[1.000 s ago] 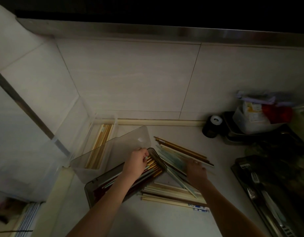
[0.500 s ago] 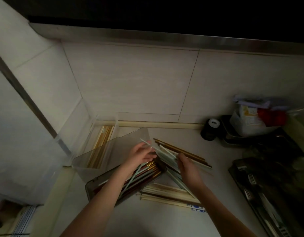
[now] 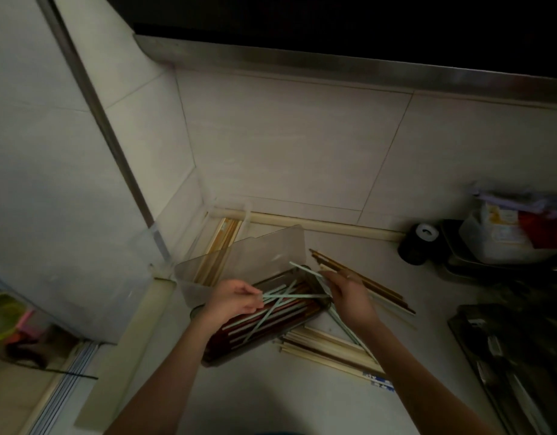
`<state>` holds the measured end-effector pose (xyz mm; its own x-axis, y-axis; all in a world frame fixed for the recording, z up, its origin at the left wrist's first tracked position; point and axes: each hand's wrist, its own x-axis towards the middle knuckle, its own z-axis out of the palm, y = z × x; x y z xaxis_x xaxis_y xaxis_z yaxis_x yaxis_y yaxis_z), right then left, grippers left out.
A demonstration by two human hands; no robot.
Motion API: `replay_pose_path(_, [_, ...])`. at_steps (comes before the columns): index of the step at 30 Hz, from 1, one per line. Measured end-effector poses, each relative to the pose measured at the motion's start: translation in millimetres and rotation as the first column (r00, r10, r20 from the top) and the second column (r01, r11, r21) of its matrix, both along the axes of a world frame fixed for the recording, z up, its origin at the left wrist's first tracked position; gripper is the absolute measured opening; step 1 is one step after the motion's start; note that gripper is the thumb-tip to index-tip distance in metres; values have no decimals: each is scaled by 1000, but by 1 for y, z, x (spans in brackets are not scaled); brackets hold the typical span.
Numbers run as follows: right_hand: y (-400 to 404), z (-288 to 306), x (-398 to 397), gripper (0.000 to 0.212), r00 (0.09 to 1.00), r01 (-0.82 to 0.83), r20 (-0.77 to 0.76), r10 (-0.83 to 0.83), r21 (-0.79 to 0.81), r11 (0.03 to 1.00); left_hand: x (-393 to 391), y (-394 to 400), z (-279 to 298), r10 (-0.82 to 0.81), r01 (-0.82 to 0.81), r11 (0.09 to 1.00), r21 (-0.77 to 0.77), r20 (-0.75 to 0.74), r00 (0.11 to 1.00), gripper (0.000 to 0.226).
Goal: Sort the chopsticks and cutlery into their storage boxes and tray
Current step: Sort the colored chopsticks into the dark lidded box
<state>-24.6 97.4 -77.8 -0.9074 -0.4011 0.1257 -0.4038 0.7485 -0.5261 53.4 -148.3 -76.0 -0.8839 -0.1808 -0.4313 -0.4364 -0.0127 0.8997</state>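
Pale green chopsticks (image 3: 278,301) lie crossed over the dark box (image 3: 264,318) at centre frame; the left hand (image 3: 236,301) pinches their ends, the right hand (image 3: 349,296) pinches another. Crossed sticks will probably jam or spill onto the worktop (image 3: 270,394).

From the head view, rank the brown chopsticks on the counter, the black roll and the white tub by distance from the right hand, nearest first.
1. Brown chopsticks: right beside the right hand, just past its fingers.
2. Black roll: farther back and to the right, by the wall.
3. White tub: farthest, beyond the roll at the right edge.
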Motion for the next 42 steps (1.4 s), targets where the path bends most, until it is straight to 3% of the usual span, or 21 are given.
replay_pose_path(2, [-6,1,2,36,999,-28,-29,27,-19,999,10,-8,-12,-50,50,979,-197,4,999,14])
replay_pose_path(5, [-16,1,9,42,993,-108,-45,105,-78,991,19,-14,-21,-168,123,849,-514,-42,985,25])
replay_pose_path(9, [-27,-6,16,43,975,-204,-106,197,-59,977,27,-6,-20,-183,99,757,-645,-64,981,9])
replay_pose_path(11, [-37,-5,21,37,975,-221,-24,220,-52,974,29,-3,-18,-109,4,725,-689,-109,988,13])
replay_pose_path(13, [-48,-4,28,35,955,-286,73,289,-42,957,32,0,-11,-84,-62,607,-792,-142,986,18])
replay_pose_path(15, [-50,-11,29,44,952,-304,47,304,-7,953,33,4,-6,-95,-99,525,-845,-173,980,21])
replay_pose_path(17, [-39,-12,25,44,973,-226,39,227,-31,974,30,8,-4,-120,-114,504,-856,-200,972,21])
replay_pose_path(21, [-13,-11,16,20,1000,-27,8,27,-65,998,20,14,-10,-230,-72,459,-886,-197,953,20])
replay_pose_path(25, [11,-20,10,20,961,276,18,-277,-167,946,14,29,-17,-406,-41,386,-921,-210,889,27])
replay_pose_path(27, [28,-31,5,25,934,350,81,-349,0,937,14,38,-23,-513,9,350,-937,-183,839,39])
replay_pose_path(29, [45,-44,1,37,917,319,159,-365,254,913,13,42,-27,-549,7,350,-937,-199,812,41])
replay_pose_path(31, [54,-51,0,41,905,286,201,-374,363,887,11,44,-27,-577,-47,344,-938,-250,777,38])
replay_pose_path(34, [53,-51,5,40,946,249,122,-301,322,913,6,48,-27,-717,-13,228,-974,-177,674,33])
replay_pose_path(37, [46,-50,14,54,997,75,12,-80,216,974,-1,54,-29,-780,-41,152,-987,-145,609,18])
replay_pose_path(40, [31,-54,31,79,981,-195,77,179,348,917,-8,54,-30,-769,-48,134,-990,-135,625,22])
replay_pose_path(42, [23,-61,43,88,967,-254,125,221,453,855,-13,50,-28,-756,-27,124,-992,-112,645,23])
